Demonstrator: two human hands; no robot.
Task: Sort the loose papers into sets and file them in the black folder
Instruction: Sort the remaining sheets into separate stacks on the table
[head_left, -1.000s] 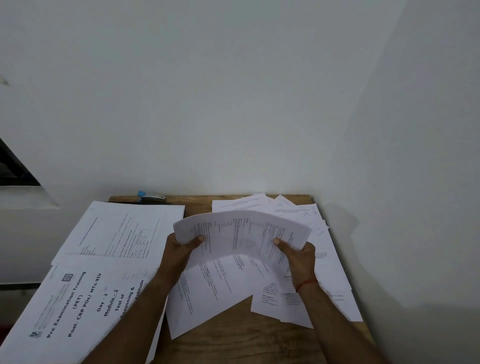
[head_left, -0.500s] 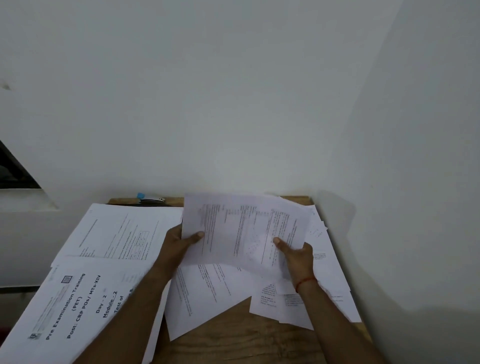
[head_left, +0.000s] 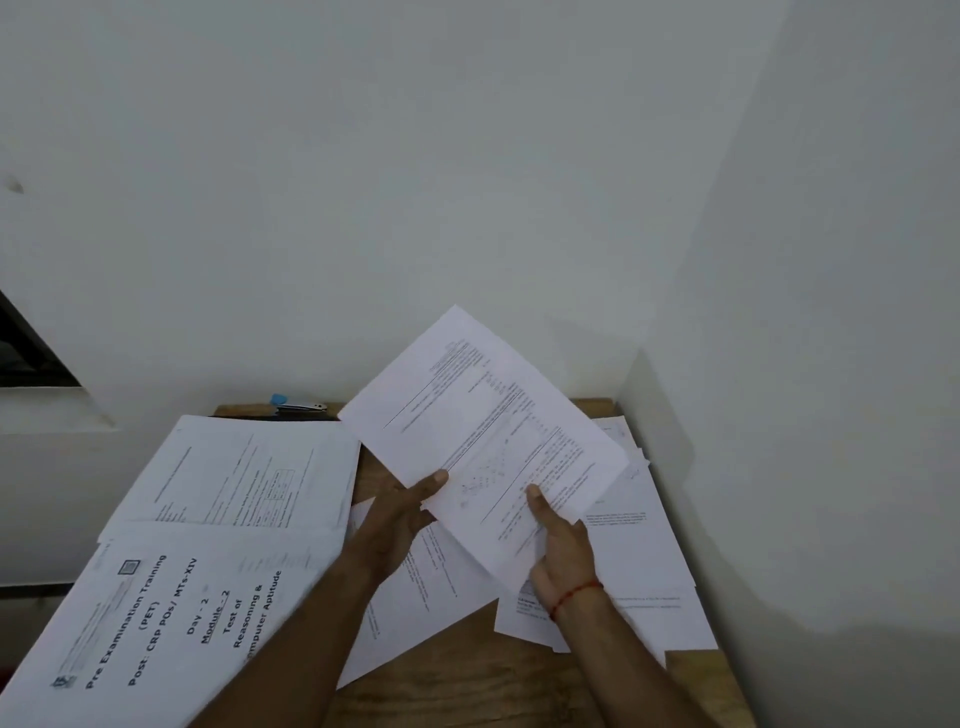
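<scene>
I hold one printed sheet (head_left: 483, 431) tilted up above the table, turned diagonally. My left hand (head_left: 400, 514) pinches its lower left edge with the thumb on top. My right hand (head_left: 558, 551), with a red thread at the wrist, pinches its lower right edge. Loose printed papers (head_left: 639, 551) lie spread under and to the right of my hands. Another loose sheet (head_left: 415, 613) lies under my left forearm. Two stacks sit at the left: a cover page reading "Pre Examination Training" (head_left: 171, 623) and a printed set (head_left: 244, 478) behind it. No black folder is in view.
The wooden table (head_left: 467, 686) stands in a corner, with white walls behind and on the right. A stapler with a blue end (head_left: 298, 405) lies at the table's back edge. A dark opening (head_left: 26, 353) shows at far left.
The sheet in both hands has been lifted higher and rotated from lying flat and bowed to a diagonal, raised pose. Both hands kept their hold on it.
</scene>
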